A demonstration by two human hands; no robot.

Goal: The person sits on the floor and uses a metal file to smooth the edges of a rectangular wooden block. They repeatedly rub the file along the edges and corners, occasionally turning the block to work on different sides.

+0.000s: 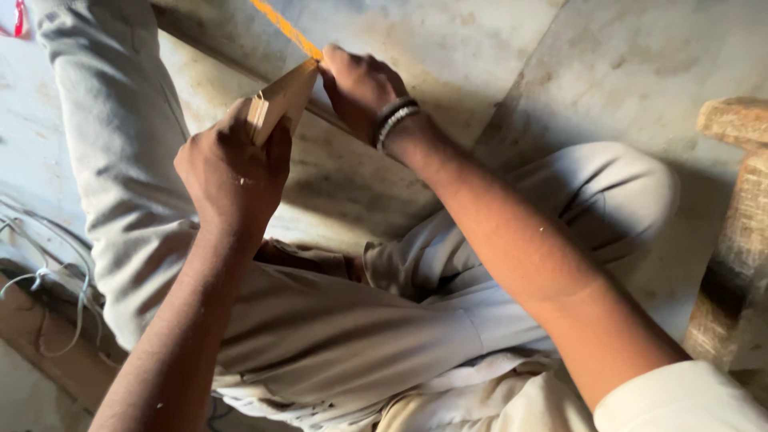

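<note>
Your left hand point(228, 172) wraps around the near end of a wooden piece point(280, 100), and your right hand point(360, 88) sits just beyond it to the right, its fingers point(332, 64) touching the far tip, where a thin strip point(284, 28) runs away up and to the left. Both hands sit above the floor point(480, 48), between your outstretched left leg point(112, 136) and your bent right knee point(616, 192). A loose cord point(48, 276) lies at the far left beside that leg, and a wooden block point(736, 232) stands at the right edge, beyond the knee.

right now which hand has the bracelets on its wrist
The right hand, pinching the orange strip; the left hand gripping the wooden piece has a bare wrist.
</note>
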